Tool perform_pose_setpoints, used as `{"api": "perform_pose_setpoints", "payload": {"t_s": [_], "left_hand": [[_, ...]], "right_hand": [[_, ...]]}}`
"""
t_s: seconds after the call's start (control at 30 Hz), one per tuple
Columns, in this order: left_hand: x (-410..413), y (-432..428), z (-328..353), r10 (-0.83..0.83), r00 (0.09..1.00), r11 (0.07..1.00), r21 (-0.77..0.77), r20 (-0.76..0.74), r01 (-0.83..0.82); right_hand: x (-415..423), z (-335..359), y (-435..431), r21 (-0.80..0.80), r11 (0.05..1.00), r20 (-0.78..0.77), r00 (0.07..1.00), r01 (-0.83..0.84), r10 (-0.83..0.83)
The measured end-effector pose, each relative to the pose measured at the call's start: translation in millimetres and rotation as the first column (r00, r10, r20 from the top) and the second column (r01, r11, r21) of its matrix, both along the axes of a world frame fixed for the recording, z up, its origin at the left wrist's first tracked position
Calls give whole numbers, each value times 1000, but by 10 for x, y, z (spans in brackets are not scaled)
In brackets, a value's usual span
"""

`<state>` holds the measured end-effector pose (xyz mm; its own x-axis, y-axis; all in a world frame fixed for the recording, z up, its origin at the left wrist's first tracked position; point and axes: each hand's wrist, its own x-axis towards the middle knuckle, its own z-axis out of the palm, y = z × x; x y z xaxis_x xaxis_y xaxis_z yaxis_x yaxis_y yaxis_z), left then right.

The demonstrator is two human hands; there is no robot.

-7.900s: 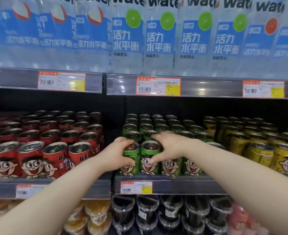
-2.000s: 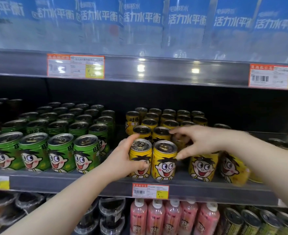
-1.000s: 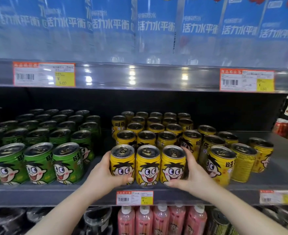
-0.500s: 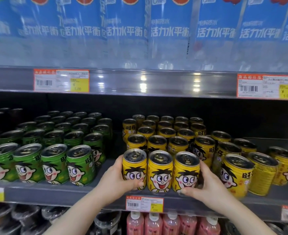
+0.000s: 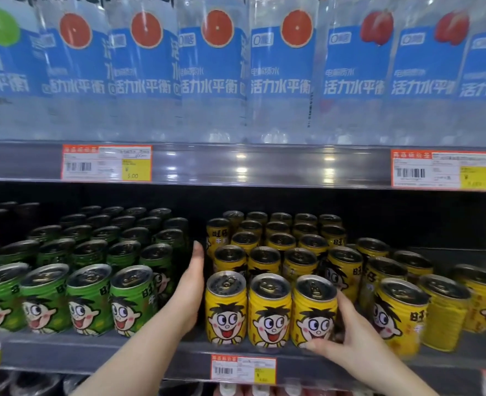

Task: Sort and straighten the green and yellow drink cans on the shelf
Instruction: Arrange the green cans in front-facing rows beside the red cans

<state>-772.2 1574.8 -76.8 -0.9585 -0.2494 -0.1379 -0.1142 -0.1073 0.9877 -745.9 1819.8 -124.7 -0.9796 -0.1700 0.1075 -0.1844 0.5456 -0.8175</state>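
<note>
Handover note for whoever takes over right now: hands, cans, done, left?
Left hand: open, flat in the gap between green cans and yellow cans.
Right hand: grips the third front yellow can, thumb at its base.
Done: green cans in even rows; three front yellow cans face forward.
Left: loose yellow cans further right sit staggered, faces turned; line them up.

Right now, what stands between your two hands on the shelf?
Three upright yellow cartoon-face metal cans, front row, between left hand and right hand, which cups the rightmost; head view.
</note>
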Motion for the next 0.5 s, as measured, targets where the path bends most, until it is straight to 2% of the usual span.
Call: {"api": "perform_pose_setpoints", "payload": {"t_s": [0.13, 0.37, 0.5], "left_hand": [[-88, 19, -130, -155, 988, 961, 235, 15, 148], [-204, -16, -248, -239, 971, 930, 291, 10, 226], [-239, -21, -270, -230, 973, 925, 311, 7, 216]], "right_hand": [[-1, 12, -1, 18, 1000, -2, 1000, -4, 4], [-18, 21, -1, 42, 999, 9, 1000, 11, -11], [-16, 39, -4, 43, 999, 37, 999, 3, -5]]}}
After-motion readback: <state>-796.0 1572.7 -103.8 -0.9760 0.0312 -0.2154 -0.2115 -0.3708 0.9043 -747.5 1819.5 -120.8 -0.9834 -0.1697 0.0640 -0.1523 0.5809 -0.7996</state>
